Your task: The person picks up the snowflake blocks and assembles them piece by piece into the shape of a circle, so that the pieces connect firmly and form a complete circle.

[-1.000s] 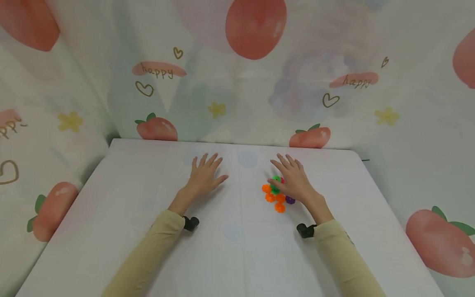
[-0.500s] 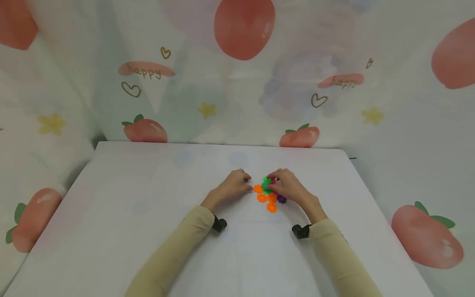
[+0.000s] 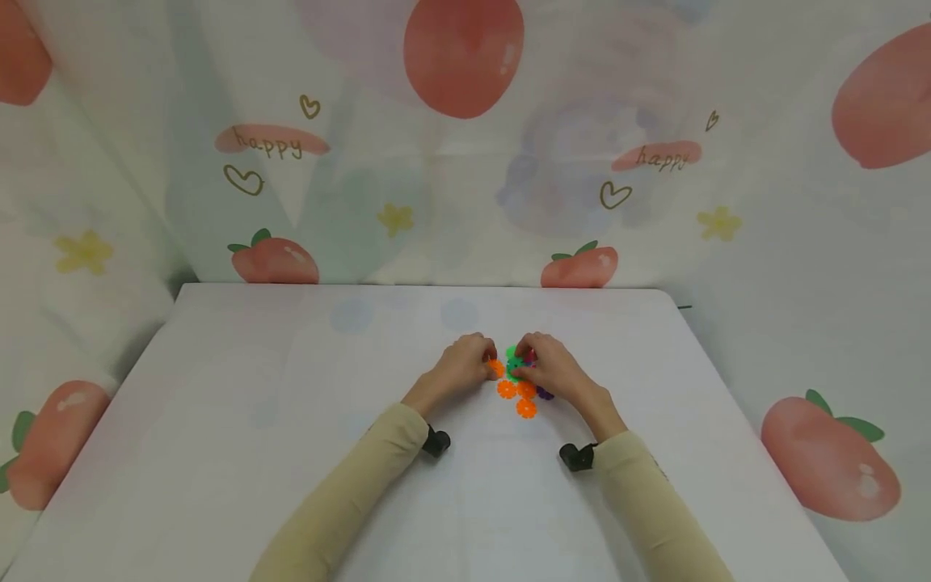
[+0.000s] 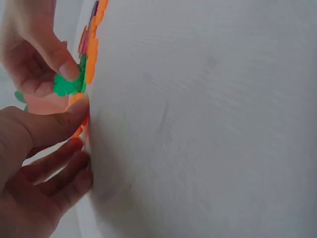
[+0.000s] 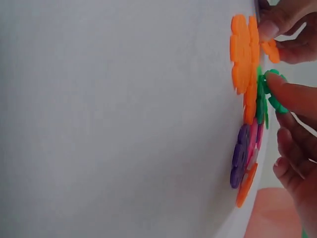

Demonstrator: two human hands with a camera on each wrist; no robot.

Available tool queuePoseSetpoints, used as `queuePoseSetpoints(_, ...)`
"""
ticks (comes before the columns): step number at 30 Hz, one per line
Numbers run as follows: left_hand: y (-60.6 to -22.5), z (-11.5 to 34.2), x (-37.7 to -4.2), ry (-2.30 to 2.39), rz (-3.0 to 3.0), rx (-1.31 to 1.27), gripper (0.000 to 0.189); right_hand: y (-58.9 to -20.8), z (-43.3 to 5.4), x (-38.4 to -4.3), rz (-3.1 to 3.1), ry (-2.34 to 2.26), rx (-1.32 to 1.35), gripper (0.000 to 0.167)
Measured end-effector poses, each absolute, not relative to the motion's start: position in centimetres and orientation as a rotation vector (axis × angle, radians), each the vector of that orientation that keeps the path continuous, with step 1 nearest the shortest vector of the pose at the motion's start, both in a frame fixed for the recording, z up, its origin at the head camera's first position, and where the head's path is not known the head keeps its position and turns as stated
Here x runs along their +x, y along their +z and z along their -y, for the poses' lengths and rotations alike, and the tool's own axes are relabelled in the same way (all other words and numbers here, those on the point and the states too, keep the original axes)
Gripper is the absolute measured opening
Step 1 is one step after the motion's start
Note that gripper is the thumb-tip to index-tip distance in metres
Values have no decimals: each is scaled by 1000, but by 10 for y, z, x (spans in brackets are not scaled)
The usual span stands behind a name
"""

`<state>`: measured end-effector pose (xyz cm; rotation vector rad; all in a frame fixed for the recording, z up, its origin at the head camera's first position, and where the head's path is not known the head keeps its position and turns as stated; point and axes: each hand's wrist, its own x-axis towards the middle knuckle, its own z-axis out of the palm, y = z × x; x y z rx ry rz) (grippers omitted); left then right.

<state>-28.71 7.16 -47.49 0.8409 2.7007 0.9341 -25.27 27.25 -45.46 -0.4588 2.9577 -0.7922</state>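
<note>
A small cluster of flower-shaped plastic discs lies right of the table's middle. My left hand (image 3: 460, 365), at the cluster's left side, pinches an orange flower disc (image 5: 271, 51) between thumb and fingers. Opposite it, my right hand (image 3: 558, 370) pinches a green flower disc (image 4: 64, 85), tilted up from the pile. Several other orange discs (image 3: 527, 408) lie flat just in front of the hands. In the right wrist view a purple disc (image 5: 239, 156), a pink one (image 5: 252, 136) and more green rest below the right fingers. The right hand partly covers the pile in the head view.
The white-covered table (image 3: 291, 453) reaches back to a curtain (image 3: 451, 178) printed with peaches, hearts and flowers. Black wrist devices stick out at the left cuff (image 3: 437, 442) and right cuff (image 3: 578, 457).
Both hands were spread with straight fingers; the left has come right to the cluster and taken an orange disc. The right has curled its fingers onto a green disc. The head view has shifted slightly.
</note>
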Motion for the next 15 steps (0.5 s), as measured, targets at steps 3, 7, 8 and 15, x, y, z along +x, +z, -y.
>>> queuePoseSetpoints(3,-477,-61,-289,1100,-2655,818,17,-455,-267,-253,-2957,-854,-465,22)
queuePoseSetpoints(7,-474,-40,-286,1327,-2574,753,9,-456,-258,-251,-2948,-937,-453,17)
queuePoseSetpoints(8,-473,-35,-284,1380,-2554,724,8,-456,-255,-251,-2946,-963,-448,17)
queuePoseSetpoints(15,-471,-3,-273,1601,-2466,483,9,-459,-234,-248,-2907,-1200,-455,18)
